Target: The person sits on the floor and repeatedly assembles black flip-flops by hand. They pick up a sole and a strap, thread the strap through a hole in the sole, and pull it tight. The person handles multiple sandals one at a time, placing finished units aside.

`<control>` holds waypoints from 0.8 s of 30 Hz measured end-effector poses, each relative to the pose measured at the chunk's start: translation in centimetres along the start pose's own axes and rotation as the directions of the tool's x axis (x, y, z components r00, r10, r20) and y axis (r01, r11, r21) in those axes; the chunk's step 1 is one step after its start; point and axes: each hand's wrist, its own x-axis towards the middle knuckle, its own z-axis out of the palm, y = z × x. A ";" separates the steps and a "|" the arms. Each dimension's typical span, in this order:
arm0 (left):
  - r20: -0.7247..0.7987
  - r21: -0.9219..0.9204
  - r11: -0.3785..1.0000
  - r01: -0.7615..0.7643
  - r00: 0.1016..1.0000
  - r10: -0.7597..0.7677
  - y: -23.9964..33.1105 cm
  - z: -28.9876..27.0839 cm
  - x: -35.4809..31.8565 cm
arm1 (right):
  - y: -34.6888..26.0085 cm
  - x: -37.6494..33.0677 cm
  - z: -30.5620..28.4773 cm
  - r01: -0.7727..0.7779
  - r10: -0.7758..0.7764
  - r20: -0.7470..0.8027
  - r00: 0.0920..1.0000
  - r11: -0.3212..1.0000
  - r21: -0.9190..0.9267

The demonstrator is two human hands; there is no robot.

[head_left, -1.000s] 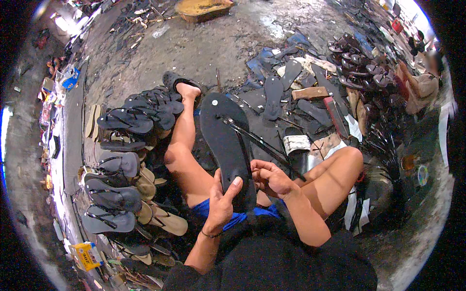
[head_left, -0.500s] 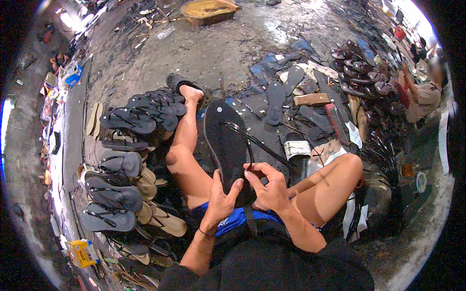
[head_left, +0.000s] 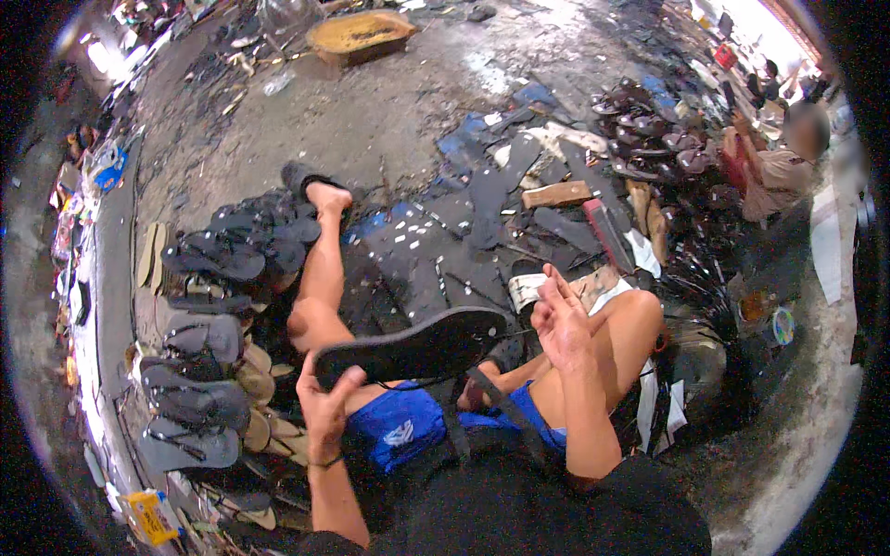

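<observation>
I see the left hand (head_left: 326, 408) gripping a black flip-flop sole (head_left: 413, 347) at its near end, fingers curled up under and around the edge. The sole is thick, dark rubber, flat and long, lying almost level across my view above the blue shorts (head_left: 408, 431), its far rounded end reaching toward the right hand (head_left: 561, 320). A thin black strap hangs loose under the sole, just right of the left fingers. The right hand is open, fingers spread and raised, holding nothing, just beside the sole's far end but apart from it as far as I can tell. Left of the left fingers sits a stacked pile of dark flip-flops (head_left: 209, 352) in rows. Beyond the right fingers, black rubber scraps (head_left: 519, 199) and a small wooden block (head_left: 556, 195) litter the floor. Another person (head_left: 774, 167) sits well off to the far right.
</observation>
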 end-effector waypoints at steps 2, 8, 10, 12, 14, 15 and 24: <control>-0.155 -0.345 0.913 0.219 0.946 -0.286 -1.0 1.4 -0.5 | 0.6 -2.4 1.5 -0.075 0.101 0.014 0.995 0.817 -0.572; 0.283 0.365 0.931 0.002 0.952 -0.113 -2.0 3.8 -3.1 | 3.4 -7.8 4.6 0.501 -0.017 0.522 0.853 0.307 -0.809; 0.356 0.369 0.929 0.002 0.923 -0.144 -1.6 3.5 -3.0 | 3.5 -8.1 4.6 0.427 -0.033 0.444 0.895 0.345 -0.836; 0.374 0.409 0.912 -0.022 0.916 -0.145 -1.3 3.2 -2.8 | 3.5 -8.2 4.4 0.533 -0.071 0.533 0.843 0.249 -0.809; 0.410 0.462 0.887 -0.022 0.892 -0.192 -1.1 3.1 -2.4 | 3.8 -8.5 4.3 0.603 -0.140 0.587 0.797 0.168 -0.780; 0.419 0.457 0.889 -0.033 0.889 -0.183 -1.1 3.1 -2.4 | 3.9 -8.6 4.2 0.620 -0.162 0.600 0.784 0.136 -0.773; 0.496 0.473 0.843 -0.255 0.868 -0.015 -2.1 3.2 -2.0 | 5.3 -8.2 3.5 0.608 -0.144 0.595 0.791 0.294 -0.737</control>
